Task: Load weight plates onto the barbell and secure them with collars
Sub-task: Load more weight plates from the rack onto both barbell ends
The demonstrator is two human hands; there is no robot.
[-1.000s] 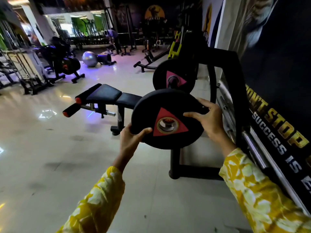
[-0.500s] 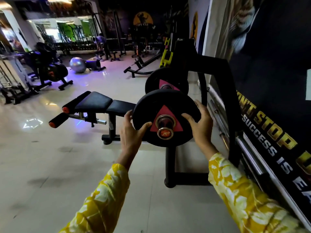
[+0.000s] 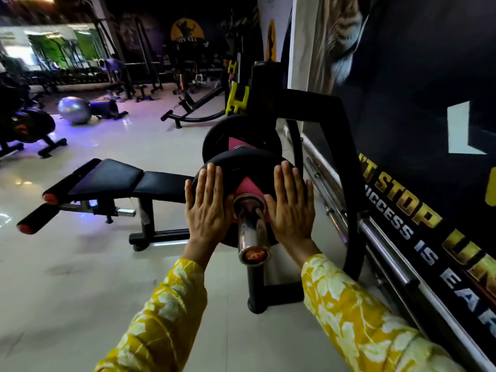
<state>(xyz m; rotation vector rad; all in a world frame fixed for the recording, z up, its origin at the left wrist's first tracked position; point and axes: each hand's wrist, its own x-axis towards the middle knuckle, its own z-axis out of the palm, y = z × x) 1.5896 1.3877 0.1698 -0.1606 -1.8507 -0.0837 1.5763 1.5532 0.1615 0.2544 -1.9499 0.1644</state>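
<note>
A black weight plate (image 3: 248,167) with a red triangle sits on the chrome barbell sleeve (image 3: 251,229), whose red end cap points toward me. My left hand (image 3: 208,205) presses flat on the plate's face left of the sleeve, fingers straight. My right hand (image 3: 291,204) presses flat on its right side the same way. A second, larger black plate (image 3: 241,132) stands further along the bar behind the first. No collar is in view.
A black rack frame (image 3: 346,162) holds the bar beside the dark wall on the right. Chrome bars (image 3: 386,245) lie along the wall's base. A black padded bench (image 3: 115,181) stands to the left on the pale tiled floor. Machines and a grey ball (image 3: 73,110) are far back.
The plate went from held in front of the sleeve to slid along it. Both hands shifted from gripping its rim to flat palms on its face, and more sleeve now sticks out.
</note>
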